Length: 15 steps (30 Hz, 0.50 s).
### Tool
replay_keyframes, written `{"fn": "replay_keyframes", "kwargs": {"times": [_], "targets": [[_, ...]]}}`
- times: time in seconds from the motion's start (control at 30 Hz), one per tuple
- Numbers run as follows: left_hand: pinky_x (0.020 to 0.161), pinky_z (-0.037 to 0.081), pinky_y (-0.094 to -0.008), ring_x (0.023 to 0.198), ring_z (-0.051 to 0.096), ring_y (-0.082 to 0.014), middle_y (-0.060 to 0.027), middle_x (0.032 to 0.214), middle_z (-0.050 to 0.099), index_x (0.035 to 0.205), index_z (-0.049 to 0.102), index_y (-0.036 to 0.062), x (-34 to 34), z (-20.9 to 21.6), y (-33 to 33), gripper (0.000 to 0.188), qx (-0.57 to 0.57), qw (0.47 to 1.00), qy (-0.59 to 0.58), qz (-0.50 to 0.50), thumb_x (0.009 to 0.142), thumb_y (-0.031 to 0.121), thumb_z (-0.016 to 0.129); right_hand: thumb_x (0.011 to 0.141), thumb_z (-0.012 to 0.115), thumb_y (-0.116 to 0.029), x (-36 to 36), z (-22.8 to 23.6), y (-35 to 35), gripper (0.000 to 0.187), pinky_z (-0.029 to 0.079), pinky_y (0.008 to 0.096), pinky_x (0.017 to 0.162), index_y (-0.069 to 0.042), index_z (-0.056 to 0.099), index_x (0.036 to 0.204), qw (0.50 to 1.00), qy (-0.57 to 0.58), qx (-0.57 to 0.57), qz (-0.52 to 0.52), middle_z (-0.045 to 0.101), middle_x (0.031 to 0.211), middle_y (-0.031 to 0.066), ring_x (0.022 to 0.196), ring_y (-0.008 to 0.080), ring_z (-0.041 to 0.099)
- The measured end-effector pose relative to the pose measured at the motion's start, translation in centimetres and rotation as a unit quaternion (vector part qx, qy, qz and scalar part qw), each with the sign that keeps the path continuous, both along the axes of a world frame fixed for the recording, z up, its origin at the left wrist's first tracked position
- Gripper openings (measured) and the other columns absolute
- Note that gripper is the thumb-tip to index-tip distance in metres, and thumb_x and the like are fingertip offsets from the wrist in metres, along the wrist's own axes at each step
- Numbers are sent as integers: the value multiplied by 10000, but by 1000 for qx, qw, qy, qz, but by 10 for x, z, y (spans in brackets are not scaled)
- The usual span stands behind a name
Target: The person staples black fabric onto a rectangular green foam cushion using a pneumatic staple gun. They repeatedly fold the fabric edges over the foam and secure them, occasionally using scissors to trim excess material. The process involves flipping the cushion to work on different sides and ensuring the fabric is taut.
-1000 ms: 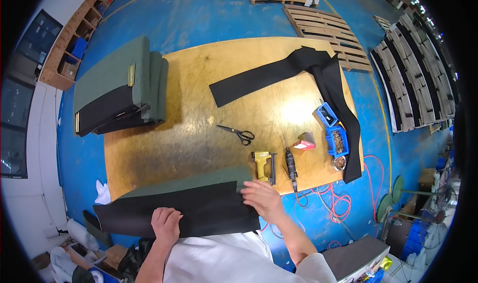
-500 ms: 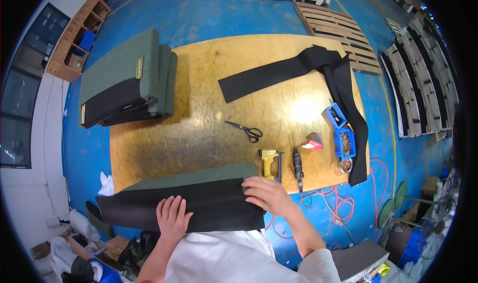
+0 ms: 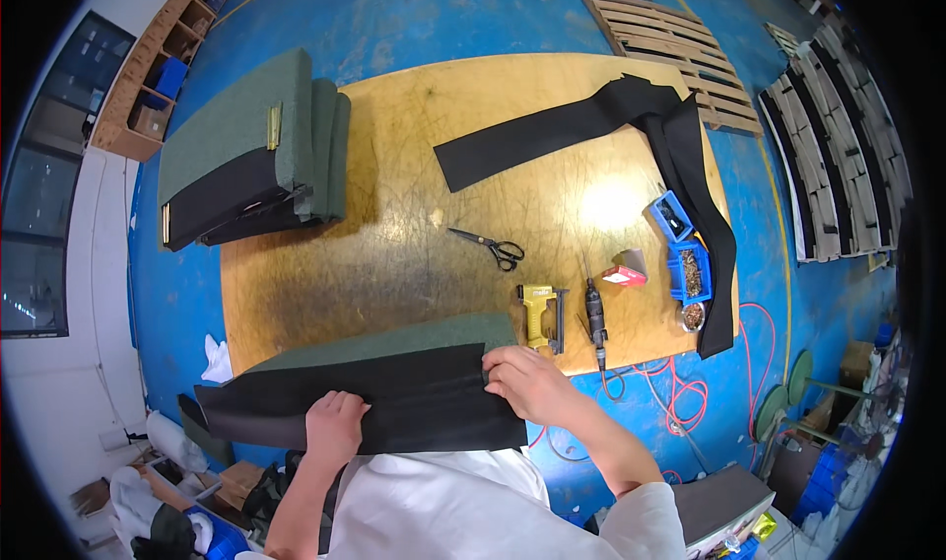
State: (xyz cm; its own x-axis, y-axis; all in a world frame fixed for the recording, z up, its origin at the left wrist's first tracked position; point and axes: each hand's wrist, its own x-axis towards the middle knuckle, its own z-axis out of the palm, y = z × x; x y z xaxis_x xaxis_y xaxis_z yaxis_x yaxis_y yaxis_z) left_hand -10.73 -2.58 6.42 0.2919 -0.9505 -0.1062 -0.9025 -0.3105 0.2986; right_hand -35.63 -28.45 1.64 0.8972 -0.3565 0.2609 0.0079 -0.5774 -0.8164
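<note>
One black cloth (image 3: 419,392) is held over a green panel (image 3: 424,335), with the left hand (image 3: 335,424) set on its near side and the right hand (image 3: 527,383) at its right end. The edge of the cloth seems to be pinched by the right fingers. The left fingers are curled on the cloth, but whether a fold is gripped or the cloth is just pressed cannot be told. The step in hand looks like the cloth being set straight along the panel — the underside is hidden. For the next move, a steady pinch and a flat, even cloth seem to be called for.

Ahead of the grip, a worn, yellow-brown table (image 3: 365,274) is seen. Just ahead of the right hand, a yellow staple gun (image 3: 535,315) is laid, with a dark hand tool (image 3: 595,315) to its right. Black scissors (image 3: 503,252) are set farther ahead. Past the tool, blue bins (image 3: 675,266) are placed beside a long black strip (image 3: 537,136). Far ahead and left of the left hand, green padded boards (image 3: 232,116) are stacked. Beyond the table, a blue floor (image 3: 434,28) is seen — a wooden pallet (image 3: 670,47) is set there, ahead and to the right.
</note>
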Motion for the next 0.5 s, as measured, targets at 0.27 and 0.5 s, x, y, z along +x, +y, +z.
{"fn": "replay_keyframes", "kwargs": {"times": [0.27,0.5], "targets": [[750,456,-437,887,579,-308,-98,923,571,800,621,51,-12,16,-30,209,-8,996,-92,-8,825,177,787,817,824,-48,-6,-33,-4,217,610,385,870,-13,658,952,987,-149,-33,-47,700,1071,113,1071,298,722],[727,493,-430,875,617,-298,-86,920,584,801,609,56,-4,13,-40,301,68,994,-71,-42,831,287,800,844,806,-11,-7,-28,4,231,604,398,867,-5,607,959,989,-134,3,-66,677,1039,140,1038,304,726]]}}
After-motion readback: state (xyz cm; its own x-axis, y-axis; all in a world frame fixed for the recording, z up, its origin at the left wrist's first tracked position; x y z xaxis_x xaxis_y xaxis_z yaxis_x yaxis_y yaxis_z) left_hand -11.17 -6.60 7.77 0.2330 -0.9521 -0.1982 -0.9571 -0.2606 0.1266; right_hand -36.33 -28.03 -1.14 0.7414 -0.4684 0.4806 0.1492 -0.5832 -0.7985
